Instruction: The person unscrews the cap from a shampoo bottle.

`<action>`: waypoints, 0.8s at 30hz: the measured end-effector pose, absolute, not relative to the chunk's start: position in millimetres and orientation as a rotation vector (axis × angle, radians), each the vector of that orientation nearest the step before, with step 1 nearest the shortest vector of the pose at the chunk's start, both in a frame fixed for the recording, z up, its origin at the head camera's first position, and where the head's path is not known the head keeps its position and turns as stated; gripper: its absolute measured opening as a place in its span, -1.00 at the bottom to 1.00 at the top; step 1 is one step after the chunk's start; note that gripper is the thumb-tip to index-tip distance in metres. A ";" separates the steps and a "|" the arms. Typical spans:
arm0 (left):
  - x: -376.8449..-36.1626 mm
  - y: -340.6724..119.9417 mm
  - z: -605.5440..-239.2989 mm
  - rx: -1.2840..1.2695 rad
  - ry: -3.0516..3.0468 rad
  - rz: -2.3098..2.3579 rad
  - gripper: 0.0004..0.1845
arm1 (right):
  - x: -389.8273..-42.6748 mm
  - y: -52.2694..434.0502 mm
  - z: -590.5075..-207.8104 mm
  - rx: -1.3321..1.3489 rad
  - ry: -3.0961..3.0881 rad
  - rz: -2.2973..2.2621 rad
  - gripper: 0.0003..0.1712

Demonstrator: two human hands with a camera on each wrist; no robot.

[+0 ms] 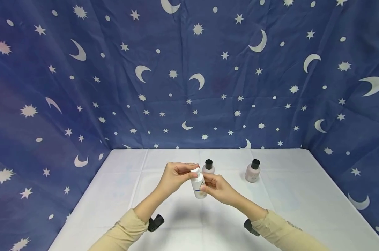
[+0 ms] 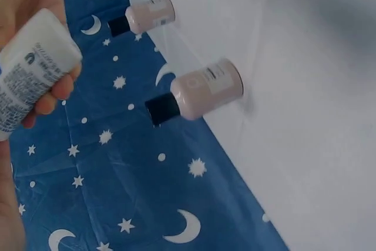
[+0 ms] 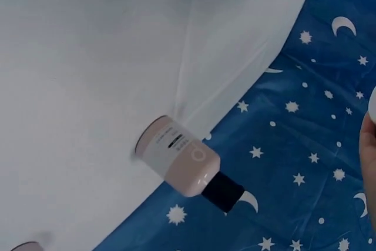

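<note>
Both hands hold a small white bottle raised over the table and slightly tilted. My left hand pinches its white cap between thumb and fingers. Lower down, the right hand grips the bottle's body from the right side, covering part of the printed label. Rows of small print show on the white bottle in the left wrist view. At the right edge of the right wrist view, only a sliver of a hand shows.
A pale pink bottle with a black cap stands just behind the hands, partly hidden. Farther right stands a similar pink bottle. White cloth covers the table, and a blue star-and-moon curtain rises behind it.
</note>
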State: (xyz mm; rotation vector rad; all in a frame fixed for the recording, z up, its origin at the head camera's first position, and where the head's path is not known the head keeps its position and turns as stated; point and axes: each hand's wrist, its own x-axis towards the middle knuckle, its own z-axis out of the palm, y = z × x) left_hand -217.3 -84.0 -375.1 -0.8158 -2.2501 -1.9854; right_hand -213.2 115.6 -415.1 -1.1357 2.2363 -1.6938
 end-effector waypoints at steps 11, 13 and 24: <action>-212.0 -81.8 -384.8 -0.748 -2.150 -1.987 -0.67 | -210.9 109.5 -412.6 -0.991 2.435 -1.741 -0.49; -208.9 -80.9 -385.9 -0.758 -2.144 -1.957 -0.68 | -210.1 110.3 -412.4 -0.964 2.452 -1.751 -0.49; -205.7 -77.8 -379.7 -0.907 -2.120 -1.824 -0.61 | -206.8 117.4 -410.8 -0.839 2.362 -1.893 -0.49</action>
